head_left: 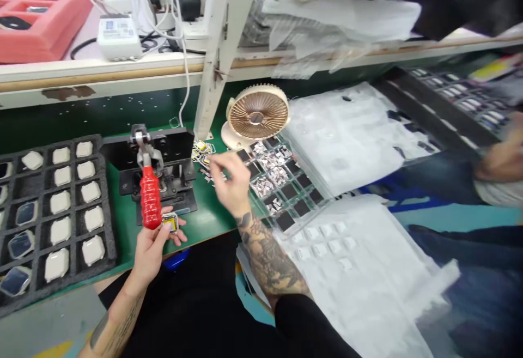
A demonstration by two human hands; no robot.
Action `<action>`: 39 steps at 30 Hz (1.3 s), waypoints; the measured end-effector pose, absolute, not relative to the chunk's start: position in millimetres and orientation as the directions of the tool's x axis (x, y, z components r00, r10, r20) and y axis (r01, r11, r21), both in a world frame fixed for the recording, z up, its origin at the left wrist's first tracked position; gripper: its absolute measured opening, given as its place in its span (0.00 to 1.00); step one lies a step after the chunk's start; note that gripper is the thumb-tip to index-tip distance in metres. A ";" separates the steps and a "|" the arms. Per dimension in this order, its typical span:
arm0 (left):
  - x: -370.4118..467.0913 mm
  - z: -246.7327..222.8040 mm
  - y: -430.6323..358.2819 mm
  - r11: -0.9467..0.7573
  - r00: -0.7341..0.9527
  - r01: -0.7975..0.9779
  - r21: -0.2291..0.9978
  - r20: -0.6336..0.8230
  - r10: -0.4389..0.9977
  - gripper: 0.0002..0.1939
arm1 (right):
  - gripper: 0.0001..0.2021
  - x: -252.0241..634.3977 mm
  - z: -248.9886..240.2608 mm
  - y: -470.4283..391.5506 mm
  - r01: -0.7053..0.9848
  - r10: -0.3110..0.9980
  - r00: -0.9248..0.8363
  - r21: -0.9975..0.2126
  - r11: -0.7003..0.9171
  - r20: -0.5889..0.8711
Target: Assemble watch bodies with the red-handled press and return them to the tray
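Note:
My left hand (157, 236) holds a small square part (170, 223) with a yellow face and pale rim, just under the red handle (151, 199) of a black clamp fixture (175, 156). To the right of the fixture, my right hand (232, 181) is over a pile of small yellow and white parts (201, 151). Its thumb and index finger are drawn together at the pile's edge; whatever is between them is too small to make out. A clear compartment tray (302, 205) with dark squares and small white pieces lies right of that hand.
A dark foam tray (109, 227) of pale and dark square pieces stands at left. Behind are a round fan (256, 118), a shelf post (220, 36) and a pink foam tray (61, 25). White sheets (335, 134) lie right; another person's hand (500, 159) shows at far right.

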State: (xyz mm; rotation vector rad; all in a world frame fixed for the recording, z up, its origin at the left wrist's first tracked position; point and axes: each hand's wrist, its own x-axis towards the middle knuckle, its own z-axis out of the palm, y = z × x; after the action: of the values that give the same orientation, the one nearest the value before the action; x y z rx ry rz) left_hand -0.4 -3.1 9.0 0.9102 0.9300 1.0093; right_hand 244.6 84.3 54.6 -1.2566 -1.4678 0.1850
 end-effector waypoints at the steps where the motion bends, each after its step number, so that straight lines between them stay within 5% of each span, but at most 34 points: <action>1: -1.6 8.0 -4.2 0.269 0.245 -0.266 0.926 -0.205 0.948 0.24 | 0.10 241.9 43.4 63.6 0.586 0.778 0.171 -0.697 0.413 0.604; 8: -7.2 2.6 -2.7 0.264 0.290 -0.199 0.944 -0.201 0.936 0.17 | 0.21 245.1 6.4 -22.9 0.823 0.926 -0.189 -0.461 0.331 0.327; 13: -8.5 3.6 -3.5 0.242 0.290 -0.152 0.958 -0.190 0.938 0.18 | 0.13 319.5 31.7 -13.6 0.918 0.893 0.090 -0.384 0.097 0.441; 17: -9.0 3.9 -5.0 0.237 0.294 -0.135 0.962 -0.189 0.937 0.18 | 0.10 377.6 41.7 -3.0 0.968 0.941 0.173 -0.228 -0.107 0.290; 22: -8.2 3.2 -5.7 0.224 0.294 -0.124 0.967 -0.180 0.939 0.19 | 0.09 388.5 25.3 6.6 0.938 0.939 0.210 -0.327 -0.116 0.271; 31: -8.3 1.6 -6.8 0.208 0.284 -0.142 0.968 -0.162 0.945 0.17 | 0.06 378.3 25.9 -4.7 0.820 0.795 0.359 -0.573 -0.018 0.489; 39: 3.7 7.8 -0.8 0.256 0.284 -0.351 0.901 -0.158 0.946 0.17 | 0.03 280.2 31.2 -5.2 0.533 0.890 0.265 -0.826 0.186 0.371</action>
State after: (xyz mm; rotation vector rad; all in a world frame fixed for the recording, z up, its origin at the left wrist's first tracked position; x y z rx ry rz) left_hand 3.7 -0.8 7.8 0.8807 0.8396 1.0371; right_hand 280.2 -5.2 31.2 -1.4792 -1.3986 0.4248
